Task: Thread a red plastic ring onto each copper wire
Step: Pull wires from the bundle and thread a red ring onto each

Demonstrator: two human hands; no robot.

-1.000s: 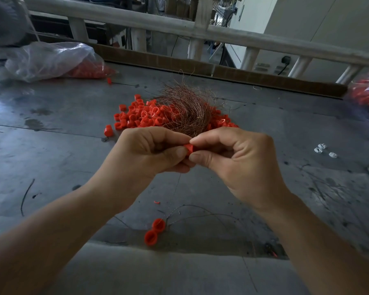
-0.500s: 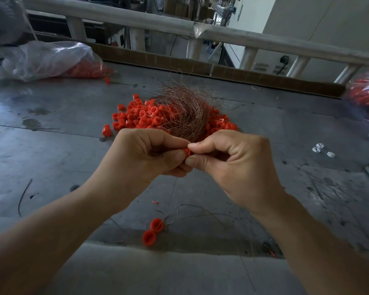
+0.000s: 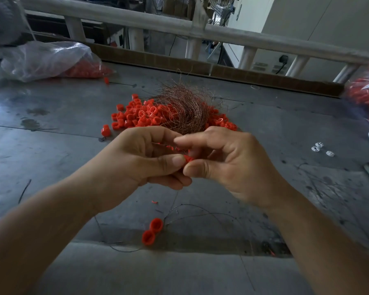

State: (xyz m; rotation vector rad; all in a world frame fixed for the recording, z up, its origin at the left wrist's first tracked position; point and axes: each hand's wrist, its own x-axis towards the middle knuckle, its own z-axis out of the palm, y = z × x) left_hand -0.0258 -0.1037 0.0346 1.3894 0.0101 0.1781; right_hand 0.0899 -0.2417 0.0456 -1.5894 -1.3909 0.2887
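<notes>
My left hand (image 3: 136, 158) and my right hand (image 3: 232, 165) meet above the grey table (image 3: 51, 158), and both pinch one small red ring (image 3: 188, 159) between thumb and fingers. My right index finger is stretched out toward the left hand. Any wire at the ring is too thin to make out. Behind the hands lies a pile of red rings (image 3: 136, 116) with a tangled bundle of copper wire (image 3: 183, 107) on top. Two red rings (image 3: 152, 231) on thin wires lie near the table's front edge.
A clear plastic bag (image 3: 49, 60) holding red rings lies at the back left, another bag of red rings (image 3: 368, 92) at the right edge. Three small white parts (image 3: 320, 148) sit to the right. A railing (image 3: 179, 24) runs behind the table.
My right hand has loosened from a tight pinch: its index finger now points out and the other fingers spread. The ring stays between both thumbs.
</notes>
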